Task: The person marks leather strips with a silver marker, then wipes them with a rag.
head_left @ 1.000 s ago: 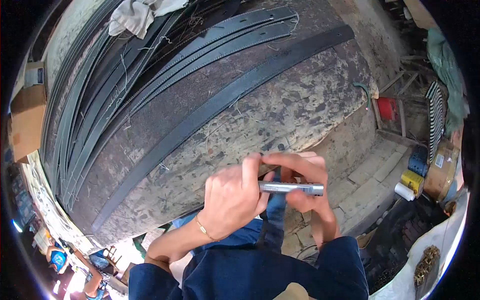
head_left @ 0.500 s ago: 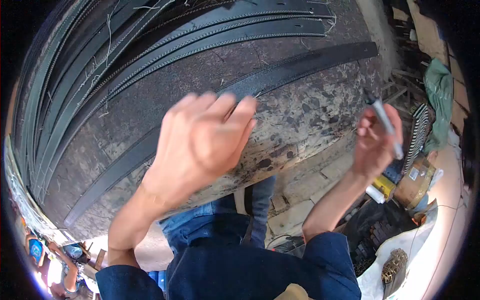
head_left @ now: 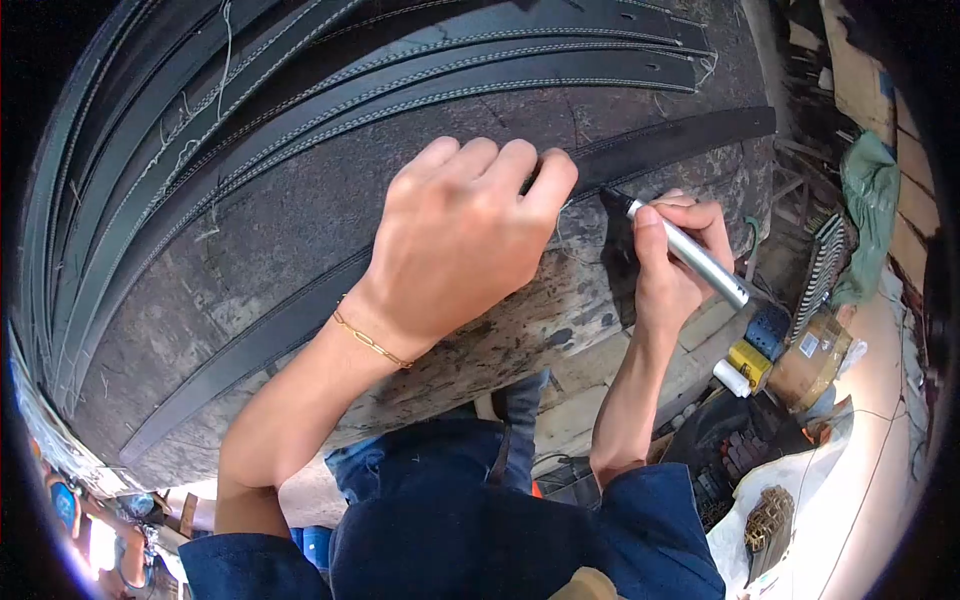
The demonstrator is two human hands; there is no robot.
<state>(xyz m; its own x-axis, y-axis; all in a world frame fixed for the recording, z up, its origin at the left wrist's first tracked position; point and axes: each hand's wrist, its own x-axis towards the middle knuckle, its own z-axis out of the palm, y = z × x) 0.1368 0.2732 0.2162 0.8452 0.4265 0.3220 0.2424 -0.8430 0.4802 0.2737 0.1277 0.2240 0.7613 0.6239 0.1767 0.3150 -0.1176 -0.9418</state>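
Note:
A single black leather strap (head_left: 680, 136) lies in a long curve across the worktable. Over the middle of that strap, my left hand (head_left: 465, 220) is closed, knuckles up and fingers curled down onto it; the fingertips are hidden. A silver marker (head_left: 690, 252) is pinched in my right hand (head_left: 675, 260). Its black tip points up and left, at the lower edge of the strap, just right of my left hand. A pale thread end shows beside my left thumb. Whether the tip leaves a mark cannot be seen.
Several stitched black straps (head_left: 560, 95) with loose threads lie along the far and left sides of the stained worktable (head_left: 290, 190). Beyond its right edge are a cardboard box (head_left: 812, 358), a yellow spool (head_left: 748, 362) and a green sack (head_left: 868, 205). Another person (head_left: 130, 555) shows at lower left.
My right hand has moved left with the marker, bringing its tip to the strap's edge. My left hand has shifted right and up along the strap and is now still.

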